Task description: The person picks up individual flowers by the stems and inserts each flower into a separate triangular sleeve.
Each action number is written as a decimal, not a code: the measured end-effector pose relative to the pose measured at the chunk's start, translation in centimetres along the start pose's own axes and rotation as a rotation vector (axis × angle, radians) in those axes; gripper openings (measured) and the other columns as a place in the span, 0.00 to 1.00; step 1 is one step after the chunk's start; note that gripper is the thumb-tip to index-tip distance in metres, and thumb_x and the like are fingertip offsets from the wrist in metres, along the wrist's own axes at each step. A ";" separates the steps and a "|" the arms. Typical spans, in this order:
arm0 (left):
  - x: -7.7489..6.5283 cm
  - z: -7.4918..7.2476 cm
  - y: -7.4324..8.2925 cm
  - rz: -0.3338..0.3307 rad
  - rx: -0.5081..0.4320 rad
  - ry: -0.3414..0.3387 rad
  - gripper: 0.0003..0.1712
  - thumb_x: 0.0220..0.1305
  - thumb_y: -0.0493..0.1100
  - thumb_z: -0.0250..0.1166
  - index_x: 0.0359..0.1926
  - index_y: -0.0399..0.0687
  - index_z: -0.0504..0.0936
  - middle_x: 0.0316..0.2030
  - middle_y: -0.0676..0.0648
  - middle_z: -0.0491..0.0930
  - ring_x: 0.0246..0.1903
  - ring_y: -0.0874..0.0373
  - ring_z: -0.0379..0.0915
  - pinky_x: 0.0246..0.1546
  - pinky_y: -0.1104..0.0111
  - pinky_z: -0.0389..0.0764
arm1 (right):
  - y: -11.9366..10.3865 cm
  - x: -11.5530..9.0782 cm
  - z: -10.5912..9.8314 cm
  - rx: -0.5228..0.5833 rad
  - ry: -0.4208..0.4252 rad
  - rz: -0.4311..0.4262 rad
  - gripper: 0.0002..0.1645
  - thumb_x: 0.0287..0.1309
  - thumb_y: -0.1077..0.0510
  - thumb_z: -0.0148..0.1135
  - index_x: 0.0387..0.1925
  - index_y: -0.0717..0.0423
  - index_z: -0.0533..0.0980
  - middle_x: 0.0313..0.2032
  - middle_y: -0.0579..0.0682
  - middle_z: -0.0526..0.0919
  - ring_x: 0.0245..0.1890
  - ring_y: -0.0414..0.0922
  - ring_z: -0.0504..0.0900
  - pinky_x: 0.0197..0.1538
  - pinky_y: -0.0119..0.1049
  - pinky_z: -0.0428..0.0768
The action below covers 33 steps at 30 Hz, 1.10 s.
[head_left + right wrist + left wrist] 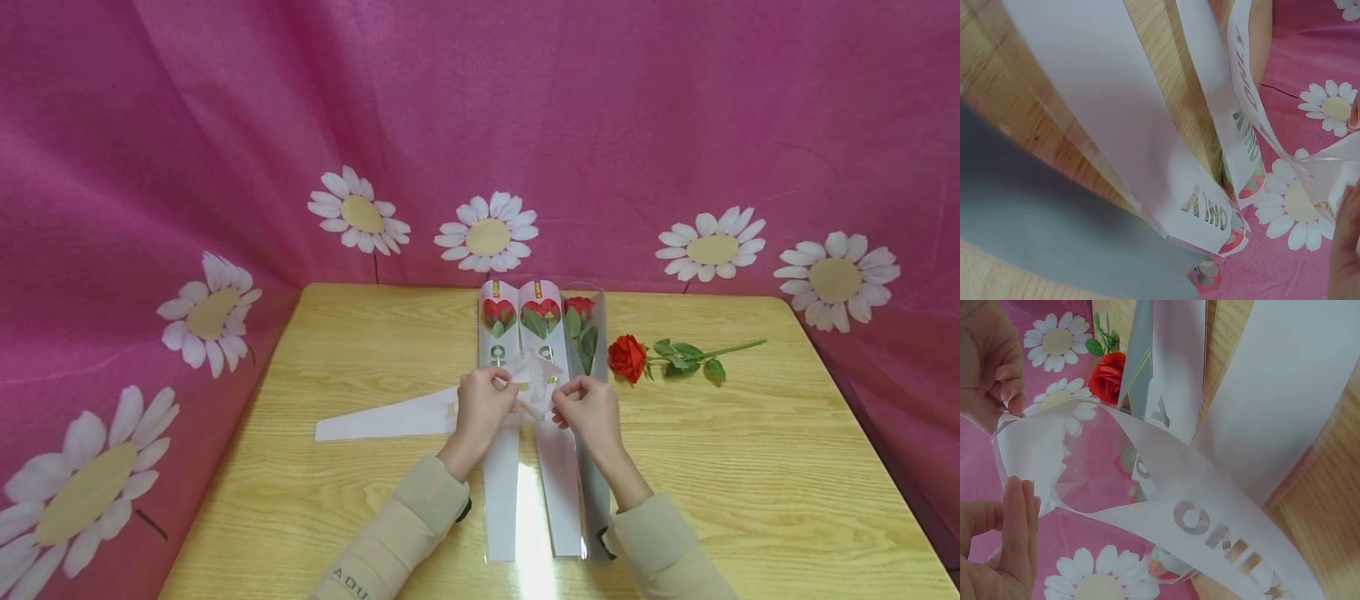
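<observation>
My left hand (483, 408) and right hand (591, 414) pinch opposite sides of the wide mouth of a white flower sleeve (397, 419) with clear film. Its narrow tail points left over the table. In the left wrist view the sleeve's mouth gapes between the hands, and cut-out letters reading ONLY (1229, 544) run along its body. Beneath the hands lie two white-sleeved roses, the left one (500, 492) and the right one (558, 492), red blooms showing through heart-shaped windows. Right of them lies a grey-sleeved rose (596, 483). I see no flower inside the held sleeve.
A loose red rose (627, 358) with a leafy green stem lies on the table right of the sleeved ones. The wooden table (750, 475) meets a pink curtain (585, 125) printed with large white daisies at the back and sides.
</observation>
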<state>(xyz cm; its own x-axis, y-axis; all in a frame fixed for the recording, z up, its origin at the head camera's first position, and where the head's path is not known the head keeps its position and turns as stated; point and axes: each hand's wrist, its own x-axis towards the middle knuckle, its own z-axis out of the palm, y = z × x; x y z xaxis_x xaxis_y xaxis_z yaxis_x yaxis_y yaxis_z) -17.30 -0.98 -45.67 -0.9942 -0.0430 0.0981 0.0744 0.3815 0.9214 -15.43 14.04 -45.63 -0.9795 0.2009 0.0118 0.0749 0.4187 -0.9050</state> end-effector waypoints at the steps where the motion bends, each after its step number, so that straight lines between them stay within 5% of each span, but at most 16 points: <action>1: 0.0 0.0 0.0 0.004 -0.008 -0.001 0.04 0.49 0.29 0.60 0.28 0.31 0.80 0.14 0.44 0.79 0.10 0.62 0.75 0.10 0.76 0.74 | 0.1 0.0 0.0 0.003 -0.006 0.010 0.04 0.47 0.68 0.56 0.23 0.68 0.75 0.15 0.56 0.80 0.10 0.38 0.76 0.19 0.41 0.81; 13: -0.1 0.3 -0.3 -0.028 -0.148 0.006 0.05 0.48 0.24 0.58 0.26 0.25 0.80 0.17 0.36 0.79 0.14 0.50 0.78 0.14 0.74 0.79 | 0.2 0.4 -0.2 0.171 -0.146 0.136 0.07 0.52 0.69 0.58 0.31 0.74 0.73 0.16 0.52 0.79 0.12 0.36 0.76 0.19 0.28 0.79; 20: 0.0 0.4 -0.7 -0.038 -0.169 0.014 0.05 0.47 0.23 0.58 0.24 0.26 0.80 0.17 0.37 0.78 0.15 0.50 0.79 0.14 0.73 0.79 | 0.3 0.7 -0.5 0.209 -0.203 0.065 0.13 0.55 0.65 0.60 0.36 0.75 0.74 0.20 0.53 0.80 0.17 0.37 0.78 0.24 0.28 0.80; 23: 0.0 0.4 -0.7 -0.036 -0.180 0.015 0.05 0.47 0.23 0.57 0.24 0.25 0.80 0.17 0.36 0.78 0.15 0.49 0.79 0.16 0.70 0.80 | 0.7 1.1 -0.8 0.220 -0.146 -0.041 0.11 0.54 0.65 0.61 0.35 0.74 0.75 0.23 0.60 0.81 0.18 0.39 0.79 0.25 0.28 0.80; 26: 0.0 0.4 -0.7 -0.047 -0.189 0.014 0.05 0.48 0.23 0.57 0.25 0.25 0.80 0.17 0.37 0.78 0.15 0.50 0.79 0.17 0.66 0.82 | 1.3 2.0 -1.3 0.189 -0.007 -0.284 0.06 0.51 0.69 0.62 0.31 0.72 0.77 0.24 0.63 0.81 0.19 0.36 0.78 0.25 0.24 0.79; 30: -0.1 0.4 -0.7 -0.070 -0.198 0.012 0.05 0.48 0.23 0.58 0.26 0.25 0.80 0.17 0.37 0.78 0.15 0.50 0.79 0.20 0.62 0.82 | 2.3 4.0 -2.5 -0.011 0.238 -0.640 0.03 0.46 0.73 0.64 0.27 0.69 0.79 0.23 0.59 0.81 0.21 0.39 0.78 0.27 0.18 0.75; 33: -0.1 0.4 -0.7 -0.075 -0.199 0.012 0.05 0.48 0.23 0.58 0.26 0.25 0.80 0.17 0.36 0.78 0.16 0.50 0.79 0.19 0.63 0.82 | 3.3 5.9 -4.0 -0.171 0.351 -0.764 0.04 0.45 0.74 0.63 0.27 0.69 0.78 0.24 0.58 0.80 0.22 0.47 0.78 0.28 0.28 0.76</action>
<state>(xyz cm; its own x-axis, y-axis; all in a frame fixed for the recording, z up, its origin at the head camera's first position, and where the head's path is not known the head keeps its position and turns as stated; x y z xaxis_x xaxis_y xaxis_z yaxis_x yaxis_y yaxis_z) -17.32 -0.90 -46.43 -0.9967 -0.0756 0.0299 0.0153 0.1870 0.9822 -20.21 20.19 -46.81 -0.6602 0.0604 0.7487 -0.5269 0.6731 -0.5189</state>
